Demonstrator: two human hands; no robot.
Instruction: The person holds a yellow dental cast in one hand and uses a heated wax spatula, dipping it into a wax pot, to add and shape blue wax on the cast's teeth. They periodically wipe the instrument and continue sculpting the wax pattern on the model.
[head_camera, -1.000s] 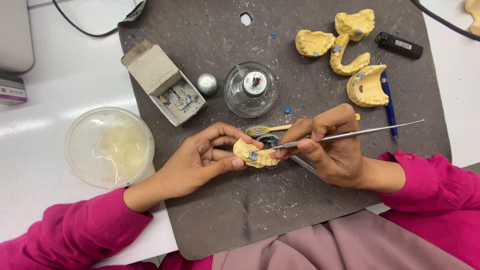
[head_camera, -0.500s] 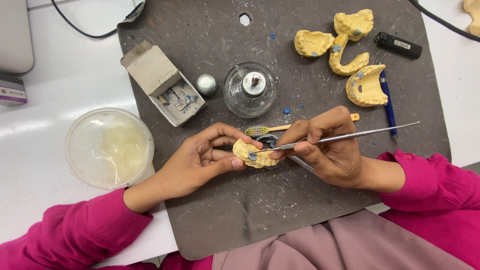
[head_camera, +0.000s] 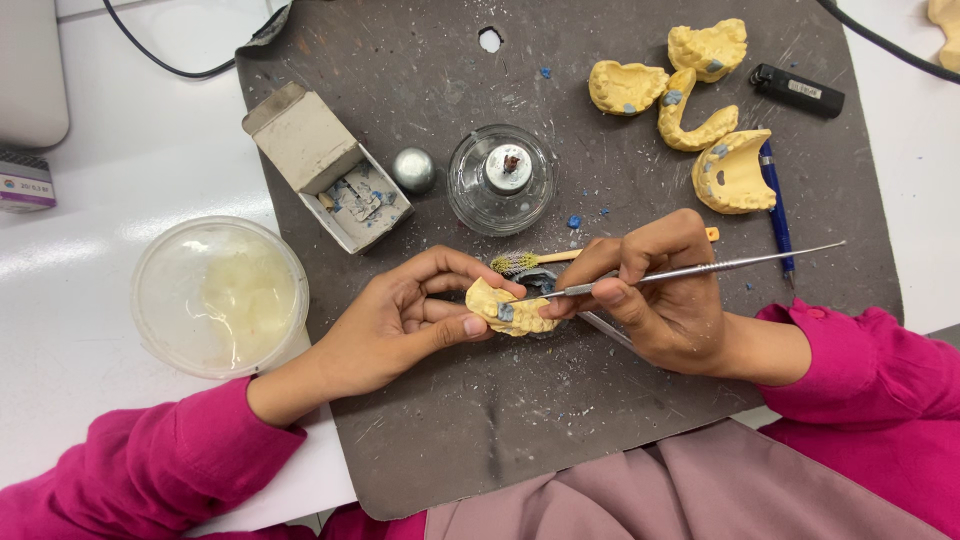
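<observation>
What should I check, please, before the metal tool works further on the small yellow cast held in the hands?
1. Left hand grips the yellow cast between thumb and fingers: ok.
2. Right hand holds the metal tool like a pen: ok.
3. Tool tip meets the cast near its blue-grey patch: ok.
4. Glass burner unlit: cannot tell.
5. Brush lies behind the cast, apart from the tool: ok.

A small grey cardboard box (head_camera: 325, 165) lies open on the dark mat, holding blue bits. A small labelled white-and-purple package (head_camera: 25, 185) sits at the table's left edge.
</observation>
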